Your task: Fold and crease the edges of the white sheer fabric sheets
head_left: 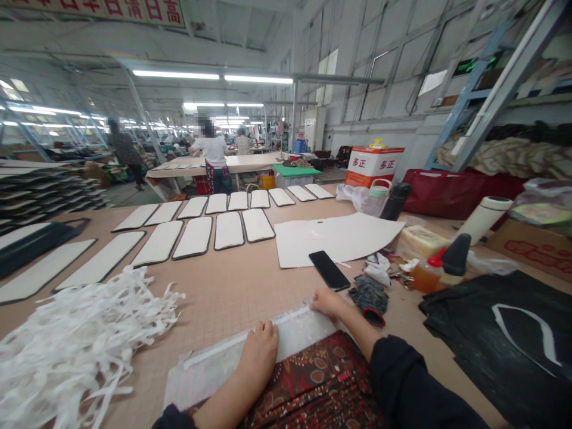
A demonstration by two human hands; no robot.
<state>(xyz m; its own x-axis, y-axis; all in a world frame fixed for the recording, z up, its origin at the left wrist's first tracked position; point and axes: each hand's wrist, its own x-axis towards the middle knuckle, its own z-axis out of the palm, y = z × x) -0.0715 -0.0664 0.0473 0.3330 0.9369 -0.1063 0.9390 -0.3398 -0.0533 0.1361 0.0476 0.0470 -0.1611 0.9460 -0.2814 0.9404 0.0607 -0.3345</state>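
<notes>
On the table (210, 301), right in front of you, a white strip (223, 348) lies under your two hands.
The strip runs along the far side of a pale sheet (192, 381), close against your patterned apron (313, 378). Your left hand (261, 347) is half curled, fingertips down over the strip's middle; you can't tell from here whether it grips or only presses. Your right hand (328, 302) has its fingers drawn nearly together at the strip's right end, the pinch itself too hidden to confirm. Just beyond that hand lies a phone (329, 270), with a glove (369, 294) beside it and a white board (335, 237) behind. To your left sits a heap of tapes (84, 339); past it, panels (192, 236) lie in two rows. Black cloth (487, 316) lies to your right.
</notes>
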